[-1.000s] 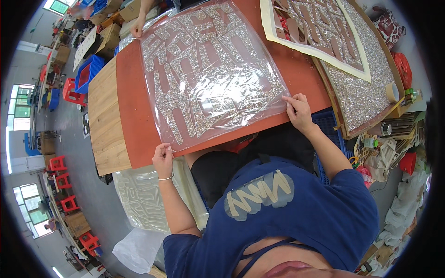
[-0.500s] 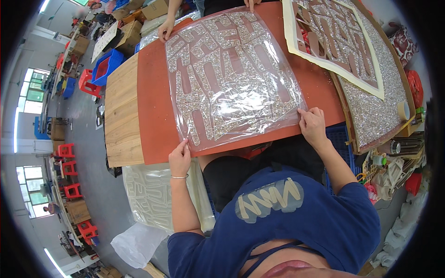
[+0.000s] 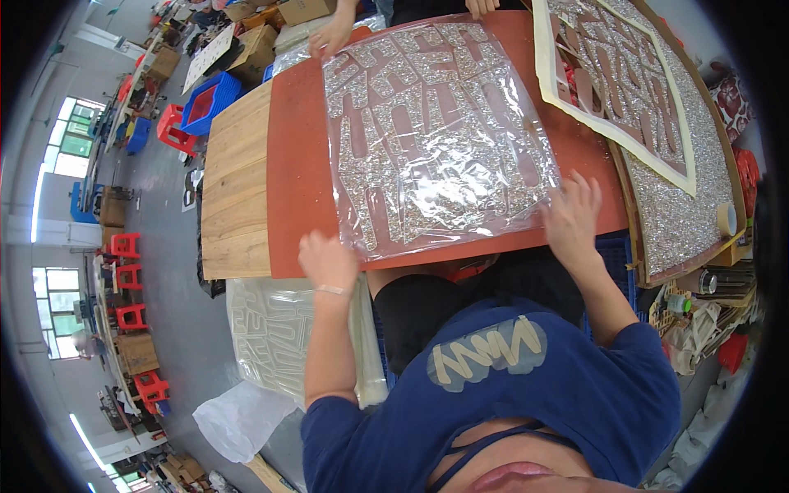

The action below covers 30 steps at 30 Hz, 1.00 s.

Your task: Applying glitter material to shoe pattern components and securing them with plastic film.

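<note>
A clear plastic sheet [image 3: 427, 215] lies on a red-brown mat, over glittery silver-gold block shapes with plain brownish gaps between them. My left hand [image 3: 329, 261] is at the sheet's near left corner, blurred by motion, so its grip does not show. Near the right corner is my right hand [image 3: 573, 218], its slightly blurred fingers bent and apart, with nothing visible in them. Across the table, another person's hand [image 3: 333, 37] is at the far left corner of the sheet. That person's other hand [image 3: 482, 6] rests at the far edge.
The red-brown mat [image 3: 300, 181] covers part of a wooden board [image 3: 237, 181]. To the right, a cream-bordered stencil [image 3: 612, 129] overlaps a tray of glitter [image 3: 686, 222] holding a tape roll [image 3: 726, 220]. Below left lies a stack of clear embossed sheets [image 3: 275, 329]. Red stools [image 3: 131, 282] stand farther left.
My hands no longer pinch the sheet's near corners: the left has blurred and moved up, the right has opened. The other person's left-side hand has lifted slightly. The whole view has shifted.
</note>
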Each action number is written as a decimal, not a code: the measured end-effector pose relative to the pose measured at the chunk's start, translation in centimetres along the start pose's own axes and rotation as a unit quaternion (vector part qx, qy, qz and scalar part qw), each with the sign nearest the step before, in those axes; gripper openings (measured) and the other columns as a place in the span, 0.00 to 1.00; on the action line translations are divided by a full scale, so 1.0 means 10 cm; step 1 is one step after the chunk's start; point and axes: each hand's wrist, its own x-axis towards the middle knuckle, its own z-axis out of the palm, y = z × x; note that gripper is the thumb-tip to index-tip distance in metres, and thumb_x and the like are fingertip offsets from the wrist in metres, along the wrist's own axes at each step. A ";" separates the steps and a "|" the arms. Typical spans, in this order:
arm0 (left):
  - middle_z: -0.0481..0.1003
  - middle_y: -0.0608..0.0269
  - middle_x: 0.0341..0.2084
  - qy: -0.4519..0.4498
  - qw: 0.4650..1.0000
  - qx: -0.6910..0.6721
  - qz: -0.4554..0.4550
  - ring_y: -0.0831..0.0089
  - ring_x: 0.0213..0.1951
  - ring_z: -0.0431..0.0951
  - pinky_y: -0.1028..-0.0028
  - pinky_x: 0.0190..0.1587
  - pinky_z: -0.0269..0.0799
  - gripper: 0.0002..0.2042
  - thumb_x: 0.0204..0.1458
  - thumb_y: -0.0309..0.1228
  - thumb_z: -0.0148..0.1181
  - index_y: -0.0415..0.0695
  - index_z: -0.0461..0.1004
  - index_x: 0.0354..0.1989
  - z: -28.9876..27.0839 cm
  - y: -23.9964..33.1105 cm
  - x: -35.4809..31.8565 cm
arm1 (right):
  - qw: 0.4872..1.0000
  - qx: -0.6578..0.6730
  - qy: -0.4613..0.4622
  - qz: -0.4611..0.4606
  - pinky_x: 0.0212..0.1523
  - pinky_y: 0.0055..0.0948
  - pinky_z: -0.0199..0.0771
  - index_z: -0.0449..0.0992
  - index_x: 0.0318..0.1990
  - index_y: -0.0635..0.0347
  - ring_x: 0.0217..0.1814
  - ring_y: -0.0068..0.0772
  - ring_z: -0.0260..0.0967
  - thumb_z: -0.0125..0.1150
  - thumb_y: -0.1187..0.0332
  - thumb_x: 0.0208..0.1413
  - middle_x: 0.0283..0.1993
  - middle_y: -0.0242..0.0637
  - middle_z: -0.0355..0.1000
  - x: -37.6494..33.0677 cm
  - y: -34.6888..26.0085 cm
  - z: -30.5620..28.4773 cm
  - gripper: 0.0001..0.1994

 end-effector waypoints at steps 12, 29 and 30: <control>0.41 0.38 0.67 -0.074 0.983 -0.118 -0.120 0.53 0.71 0.35 0.45 0.66 0.27 0.47 0.52 0.59 0.48 0.26 0.45 0.65 0.14 0.41 0.41 | 0.967 -0.005 -0.219 0.132 0.71 0.51 0.29 0.52 0.64 0.75 0.74 0.55 0.34 0.58 0.49 0.52 0.70 0.60 0.41 0.35 0.17 0.26 0.42; 0.39 0.58 0.71 0.049 0.974 -0.209 -0.074 0.56 0.71 0.35 0.40 0.65 0.26 0.33 0.59 0.55 0.35 0.49 0.47 0.69 0.68 -0.19 1.27 | 0.981 -0.086 -0.160 0.074 0.70 0.57 0.26 0.49 0.69 0.60 0.76 0.49 0.29 0.41 0.40 0.58 0.74 0.46 0.40 2.67 0.01 1.92 0.40; 0.40 0.55 0.70 0.026 0.977 -0.201 -0.068 0.52 0.70 0.36 0.41 0.66 0.28 0.33 0.59 0.53 0.39 0.48 0.49 0.69 0.63 -0.26 1.02 | 0.984 -0.039 -0.176 0.004 0.70 0.57 0.27 0.49 0.69 0.60 0.76 0.49 0.30 0.41 0.41 0.58 0.74 0.45 0.40 2.68 -0.18 1.91 0.39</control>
